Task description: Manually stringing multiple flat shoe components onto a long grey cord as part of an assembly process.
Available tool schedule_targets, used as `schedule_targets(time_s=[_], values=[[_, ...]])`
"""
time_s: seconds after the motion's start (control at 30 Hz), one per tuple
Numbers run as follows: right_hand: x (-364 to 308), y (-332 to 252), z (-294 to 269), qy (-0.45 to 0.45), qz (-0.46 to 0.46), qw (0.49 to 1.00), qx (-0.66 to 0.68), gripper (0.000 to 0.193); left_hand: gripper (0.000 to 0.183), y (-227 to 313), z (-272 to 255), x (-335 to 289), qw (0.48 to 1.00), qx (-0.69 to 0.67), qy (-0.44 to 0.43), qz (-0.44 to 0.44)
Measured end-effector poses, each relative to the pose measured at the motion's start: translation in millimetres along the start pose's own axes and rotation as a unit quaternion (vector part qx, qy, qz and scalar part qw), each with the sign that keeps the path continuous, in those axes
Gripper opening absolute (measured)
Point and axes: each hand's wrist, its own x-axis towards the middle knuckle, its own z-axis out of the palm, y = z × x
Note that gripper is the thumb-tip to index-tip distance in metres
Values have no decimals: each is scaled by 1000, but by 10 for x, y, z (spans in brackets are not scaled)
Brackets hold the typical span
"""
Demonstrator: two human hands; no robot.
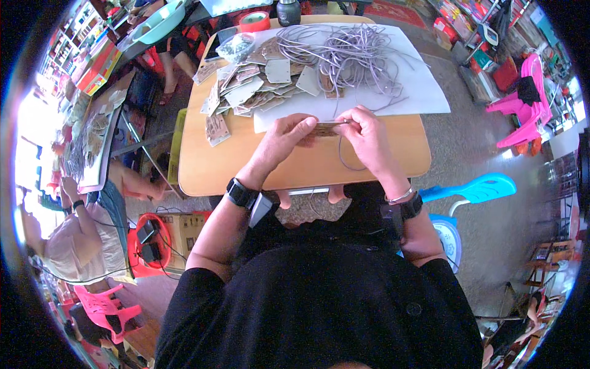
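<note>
Between fingertips [309, 122], thin brown board [326, 128]

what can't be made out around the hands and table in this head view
All in the head view:
Brown board between left hand and right hand: nearly edge-on, faces hidden.
Thin cord: right fingers hide whether it meets the board.
Clear bag: contents too small and blurred.
Board pile: upper pieces cover lower ones.
Pale blue tray: top edge cuts it off.
</note>
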Motion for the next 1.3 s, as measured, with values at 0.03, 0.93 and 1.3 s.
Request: schedule_targets(time_s=[0.03,0.93,1.3], values=[[-11,36,17,18,6,1000,22,10,34,-10,15,22,1000,1,-3,-1],[-115,170,-5,-26,134,989,62,20,20,-74,67,217,988,86,-94,83],[-305,-198,-339,-60,145,953,261,24,7,31,75,-72,863,400,5,308]])
